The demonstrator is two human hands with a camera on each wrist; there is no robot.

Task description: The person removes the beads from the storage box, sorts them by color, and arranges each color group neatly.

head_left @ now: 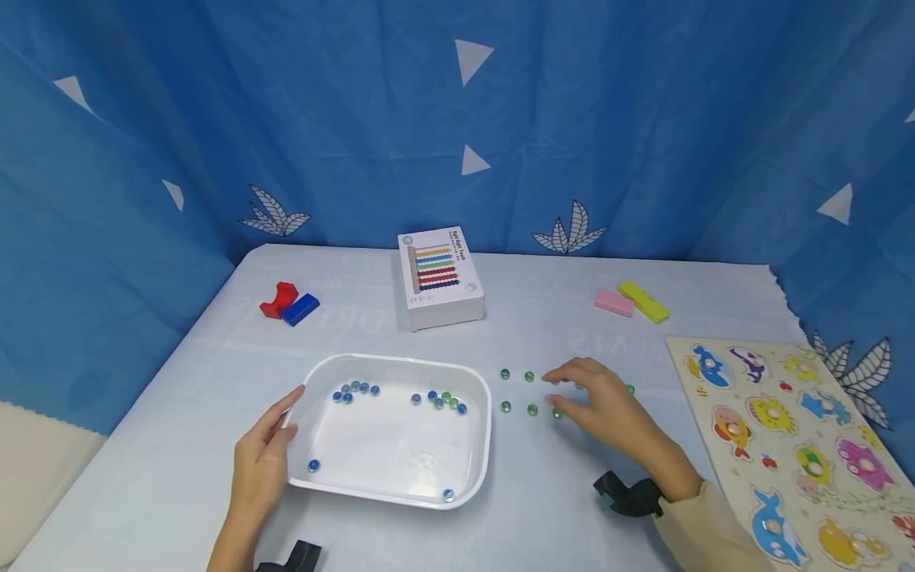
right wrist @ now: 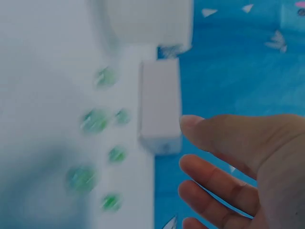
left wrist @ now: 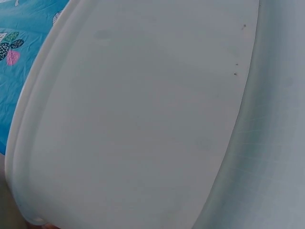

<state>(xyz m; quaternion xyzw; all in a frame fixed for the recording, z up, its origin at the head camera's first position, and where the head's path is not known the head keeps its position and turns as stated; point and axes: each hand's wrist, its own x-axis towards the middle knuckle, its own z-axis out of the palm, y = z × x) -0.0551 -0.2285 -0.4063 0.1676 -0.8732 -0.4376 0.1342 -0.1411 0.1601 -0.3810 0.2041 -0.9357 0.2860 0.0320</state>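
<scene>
A white plastic tray (head_left: 379,453) stands on the table, with several blue marbles (head_left: 314,465) and a few green marbles (head_left: 453,403) inside. My left hand (head_left: 260,461) holds its left rim between thumb and fingers. The tray's outer wall (left wrist: 133,105) fills most of the left wrist view. Loose green marbles (head_left: 505,407) lie in two rough rows right of the tray. Over the right part of these rows is my right hand (head_left: 596,401), thumb and fingers apart and nothing seen between them; it hides some marbles. In the right wrist view those green marbles (right wrist: 81,179) look blurred.
Behind the tray stands a white box (head_left: 446,310) with a bead picture. Red (head_left: 279,300) and blue blocks (head_left: 300,310) lie at the back left, pink (head_left: 614,303) and yellow blocks (head_left: 643,302) at the back right. A picture puzzle board (head_left: 736,485) covers the right side.
</scene>
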